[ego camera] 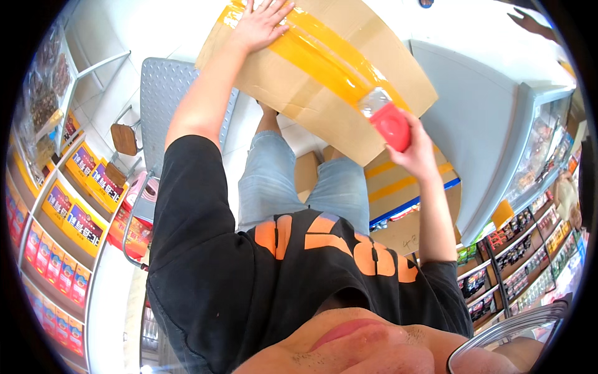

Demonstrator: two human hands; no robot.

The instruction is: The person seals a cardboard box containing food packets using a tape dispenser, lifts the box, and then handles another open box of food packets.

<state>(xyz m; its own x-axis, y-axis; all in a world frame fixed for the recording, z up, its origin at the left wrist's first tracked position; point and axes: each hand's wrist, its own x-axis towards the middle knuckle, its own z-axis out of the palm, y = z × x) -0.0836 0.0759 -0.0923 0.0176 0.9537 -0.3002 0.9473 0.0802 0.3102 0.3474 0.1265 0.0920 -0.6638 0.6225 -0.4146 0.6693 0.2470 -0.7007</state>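
Observation:
A large cardboard box [280, 84] lies in front of me, with glossy yellow packing tape [322, 70] running lengthwise over its top. My left hand [262, 25] rests on the taped far-left part, palm down and fingers apart, holding nothing. At the right end of the strip, my right hand [416, 149] grips a red tape dispenser [391, 126]. The dispenser's clear front part [373, 100] sits against the tape on the box. My right fingers are partly hidden behind the dispenser.
A grey metal platform cart [170, 93] stands left of the box, near a small wooden-seated stool [125, 139]. On the right are a grey chest-like cabinet [462, 98] and another taped carton [397, 182]. Stocked shelves [60, 233] line the left. Another person's hand [530, 23] shows upper right.

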